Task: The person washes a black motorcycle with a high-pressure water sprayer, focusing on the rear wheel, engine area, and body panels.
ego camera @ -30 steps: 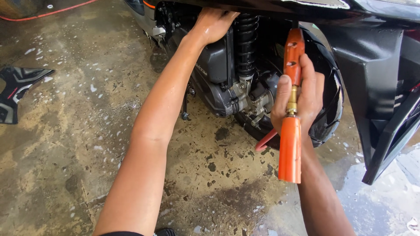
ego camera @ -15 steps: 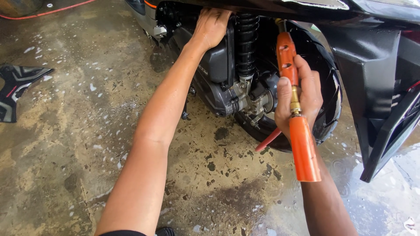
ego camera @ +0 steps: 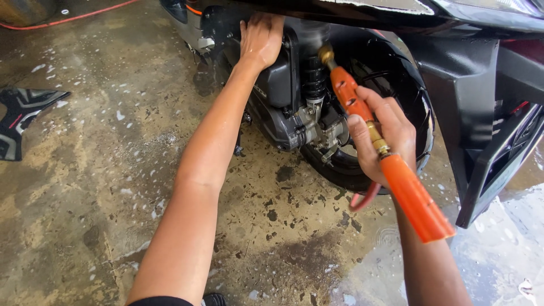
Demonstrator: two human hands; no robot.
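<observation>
We crouch at a black scooter (ego camera: 481, 73) on a wet, suds-flecked concrete floor (ego camera: 85, 187). The left hand (ego camera: 260, 39) braces flat on the engine cover, fingers spread, gripping nothing. The right hand (ego camera: 379, 133) is wrapped round an orange spray gun (ego camera: 368, 130), brass nozzle just past the fingertips, beside the rear shock — best kept steady, aimed into the gaps, not the wheel.

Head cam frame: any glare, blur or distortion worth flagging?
Head view: glare on the wet concrete floor lower right; fine spray mist hazes the area past the brass nozzle of the orange spray gun in the right hand; left hand sharp; wide-angle bending at edges.
</observation>
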